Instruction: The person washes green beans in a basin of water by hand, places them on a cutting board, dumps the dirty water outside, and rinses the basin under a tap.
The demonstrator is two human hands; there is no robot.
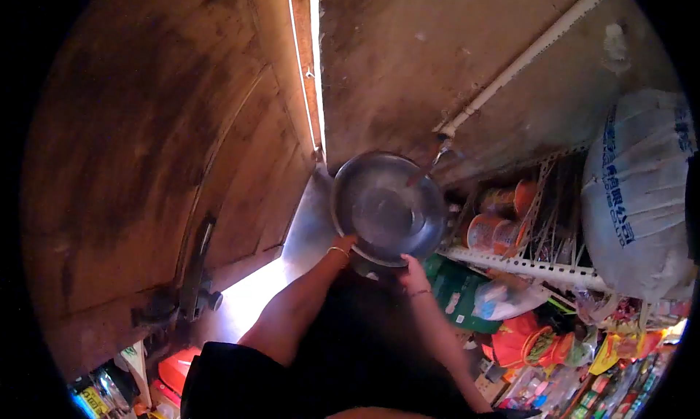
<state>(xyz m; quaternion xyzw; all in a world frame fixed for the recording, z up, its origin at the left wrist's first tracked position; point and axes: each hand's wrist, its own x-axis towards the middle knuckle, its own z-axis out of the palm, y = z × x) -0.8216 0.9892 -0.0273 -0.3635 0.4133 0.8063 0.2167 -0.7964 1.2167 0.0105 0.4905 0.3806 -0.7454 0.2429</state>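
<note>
A wide round metal basin (379,211) is held out in front of me, under a tap (443,148) on the wall. My left hand (345,245) grips its near rim at the lower left, with a thin bracelet on the wrist. Closed on the rim at the lower right is my right hand (414,275), its thumb over the edge. The basin's inside shows a shiny, pale patch; whether it holds water I cannot tell.
A wooden door (168,127) stands at the left. A pale pipe (525,58) runs along the wall. To the right are a white rack (525,268) with tubs, a large stuffed sack (634,200), a green container (456,295) and many small packaged goods.
</note>
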